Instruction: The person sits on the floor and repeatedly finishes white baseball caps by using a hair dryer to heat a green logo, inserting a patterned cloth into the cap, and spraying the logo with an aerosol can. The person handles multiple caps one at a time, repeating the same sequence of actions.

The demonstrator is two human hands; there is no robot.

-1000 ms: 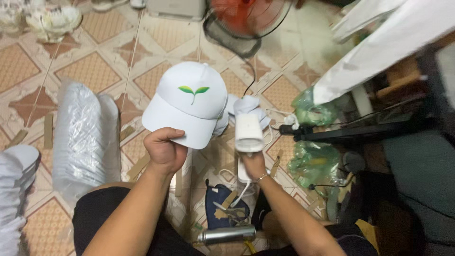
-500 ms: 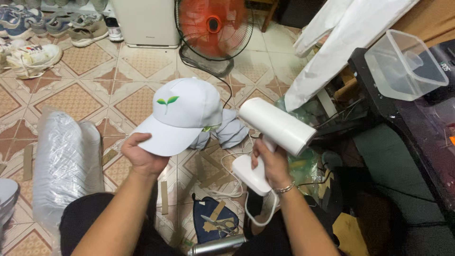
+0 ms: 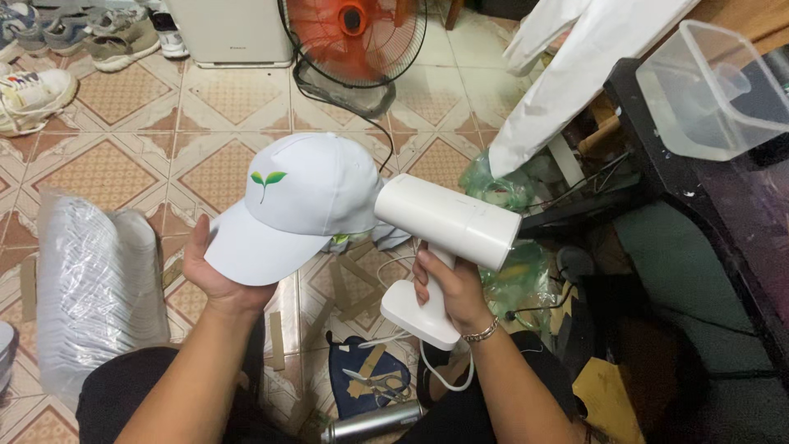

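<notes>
The cap (image 3: pixel 300 205) is white, with a small green sprout of two leaves on its front. The handheld steamer (image 3: pixel 444 247) is plain white, and its cord is white too. The floor (image 3: pixel 123 90) has beige and brown tiles in a diamond pattern. The fan (image 3: pixel 353 25) has orange blades behind a black grille. The plastic-wrapped stack (image 3: pixel 94 288) looks grey-white and shiny. The pouch (image 3: pixel 362 382) is dark blue. The metal bottle (image 3: pixel 370 422) is silver.

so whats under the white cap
The left hand holds the white cap from beneath its brim. Below it lies tiled floor with tape strips. A bit of cloth peeks out behind; the cap's inside is hidden.
</notes>
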